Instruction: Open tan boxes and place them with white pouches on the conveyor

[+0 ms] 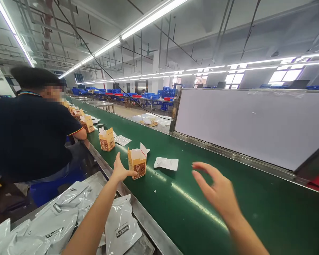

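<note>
On the green conveyor belt stands an orange and brown printed carton (138,166) with its top flaps raised. My left hand (121,170) is at its near left side, fingers spread and the thumb across the front corner; whether it presses on the carton I cannot tell. To the right of that carton lies a small white packet (166,163), flat on the belt. My right hand (217,189) hovers over the belt further right, thumb and fingers curved apart with nothing between them.
A second open carton (106,140) and a clear-wrapped packet (122,140) sit further up the conveyor belt (186,205). Silver-white pouches (122,226) lie heaped on a metal table at lower left. A co-worker (32,131) sits at left. A white panel (244,124) borders the far side.
</note>
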Available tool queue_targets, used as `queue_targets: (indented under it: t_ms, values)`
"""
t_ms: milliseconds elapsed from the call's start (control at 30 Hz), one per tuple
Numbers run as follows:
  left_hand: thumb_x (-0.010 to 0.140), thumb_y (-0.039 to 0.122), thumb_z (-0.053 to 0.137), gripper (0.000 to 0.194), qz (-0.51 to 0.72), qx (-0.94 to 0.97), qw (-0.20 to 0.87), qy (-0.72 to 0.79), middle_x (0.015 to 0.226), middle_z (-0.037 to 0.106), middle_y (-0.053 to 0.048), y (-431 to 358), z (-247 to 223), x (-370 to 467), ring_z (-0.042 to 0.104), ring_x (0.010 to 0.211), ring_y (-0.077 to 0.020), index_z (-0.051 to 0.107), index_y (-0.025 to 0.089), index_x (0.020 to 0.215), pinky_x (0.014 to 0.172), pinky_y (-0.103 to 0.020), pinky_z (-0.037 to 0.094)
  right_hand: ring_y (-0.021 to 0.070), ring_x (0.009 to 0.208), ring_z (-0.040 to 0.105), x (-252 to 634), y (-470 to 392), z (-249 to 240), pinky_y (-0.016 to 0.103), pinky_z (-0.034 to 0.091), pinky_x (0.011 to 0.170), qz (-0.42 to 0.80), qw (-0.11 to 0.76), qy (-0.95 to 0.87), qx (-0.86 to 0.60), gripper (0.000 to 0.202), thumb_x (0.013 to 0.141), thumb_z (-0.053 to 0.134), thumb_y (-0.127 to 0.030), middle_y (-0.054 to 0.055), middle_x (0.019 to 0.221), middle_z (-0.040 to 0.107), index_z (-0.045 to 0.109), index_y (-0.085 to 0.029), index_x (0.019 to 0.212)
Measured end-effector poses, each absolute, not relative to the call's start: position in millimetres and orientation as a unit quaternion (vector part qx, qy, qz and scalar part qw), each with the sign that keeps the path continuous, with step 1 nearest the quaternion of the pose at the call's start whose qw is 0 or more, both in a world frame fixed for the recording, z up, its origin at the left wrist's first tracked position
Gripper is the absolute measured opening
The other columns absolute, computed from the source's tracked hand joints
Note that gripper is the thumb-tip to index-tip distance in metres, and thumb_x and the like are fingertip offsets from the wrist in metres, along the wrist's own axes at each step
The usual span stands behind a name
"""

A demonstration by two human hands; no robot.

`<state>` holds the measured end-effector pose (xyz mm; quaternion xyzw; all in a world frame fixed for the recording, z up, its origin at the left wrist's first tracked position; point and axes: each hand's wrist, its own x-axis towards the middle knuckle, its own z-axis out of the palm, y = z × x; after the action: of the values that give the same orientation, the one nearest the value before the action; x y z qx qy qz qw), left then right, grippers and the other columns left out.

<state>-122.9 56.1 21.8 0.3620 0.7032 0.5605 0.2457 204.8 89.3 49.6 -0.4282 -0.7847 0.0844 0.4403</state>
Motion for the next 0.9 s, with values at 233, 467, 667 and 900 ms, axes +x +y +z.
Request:
queue_targets:
  t_ms: [233, 467, 667, 900]
  values:
    - [0.04, 0.004, 0.076, 0.106, 0.573, 0.398, 0.328, 0.637, 0.127, 0.05, -0.014, 84, 3, -106, 0.053, 0.116, -0.0298, 0.028, 0.018, 0.133, 0.1, -0.043, 0.042, 0.0209, 0.096, 0.058, 135, 173, -5, 0.042, 0.051, 0.081, 0.055, 0.365, -0.796, -0.479, 0.037, 0.092, 0.054, -0.044, 0.009, 0.109, 0.058, 0.056, -0.015, 0.115]
    - [0.047, 0.005, 0.069, 0.074, 0.58, 0.478, 0.268, 0.603, 0.114, 0.057, -0.005, 62, 11, -50, 0.054, 0.111, -0.0256, 0.044, 0.02, 0.116, 0.101, -0.039, 0.04, 0.0135, 0.075, 0.059, 155, 163, -14, 0.028, 0.051, 0.066, 0.061, 0.411, -0.79, -0.451, 0.019, 0.091, 0.057, -0.036, 0.003, 0.087, 0.062, 0.062, -0.018, 0.097]
    - [0.06, 0.011, 0.063, 0.064, 0.552, 0.526, 0.171, 0.624, 0.122, 0.053, -0.005, 18, 6, -4, 0.051, 0.114, -0.0246, 0.044, 0.024, 0.12, 0.1, -0.041, 0.04, 0.018, 0.075, 0.058, 199, 99, 61, 0.031, 0.049, 0.065, 0.001, 0.591, -0.669, -0.449, 0.018, 0.084, 0.063, -0.037, 0.004, 0.084, 0.06, 0.058, -0.02, 0.089]
    - [0.065, 0.022, 0.069, 0.062, 0.551, 0.523, 0.138, 0.636, 0.114, 0.057, -0.007, -4, -7, 33, 0.056, 0.108, -0.0272, 0.042, 0.023, 0.121, 0.09, -0.044, 0.048, 0.015, 0.069, 0.053, 206, 14, 78, 0.027, 0.044, 0.06, -0.183, 0.465, -0.849, -0.174, 0.023, 0.083, 0.045, 0.001, 0.003, 0.07, 0.054, 0.06, -0.016, 0.082]
